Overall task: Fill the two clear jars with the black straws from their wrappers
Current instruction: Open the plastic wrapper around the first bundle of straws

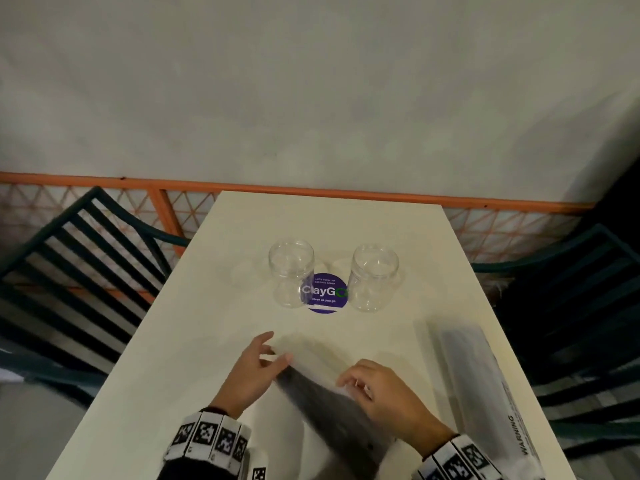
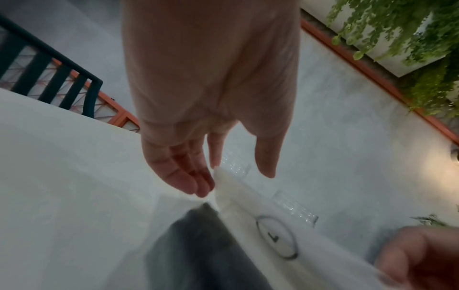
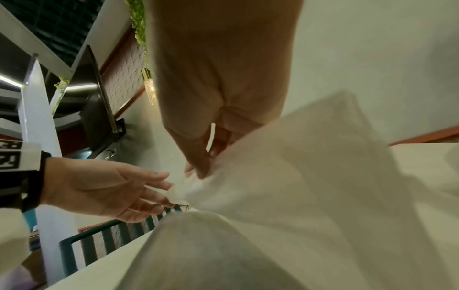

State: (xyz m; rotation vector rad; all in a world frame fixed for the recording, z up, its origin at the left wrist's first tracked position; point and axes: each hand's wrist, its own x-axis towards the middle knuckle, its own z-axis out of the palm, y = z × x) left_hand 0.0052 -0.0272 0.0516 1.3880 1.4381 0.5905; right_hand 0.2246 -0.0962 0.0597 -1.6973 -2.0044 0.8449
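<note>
Jars empty, first pack not opened yet

Jars and stand at 12 o'clock on table, either side of a sticker, w/ nothing in them. Right hand pinches the clear wrapper near its end; straws sit inside as a dark blurred bundle, approx 6 o'clock. Left hand is at the wrapper tip w/ fingers loosely spread, touching it, no firm grip visible. 2nd pack lies at 3–4 o'clock, untouched. By my read: very early stage. Left to do: open both packs, fill both jars.
</note>
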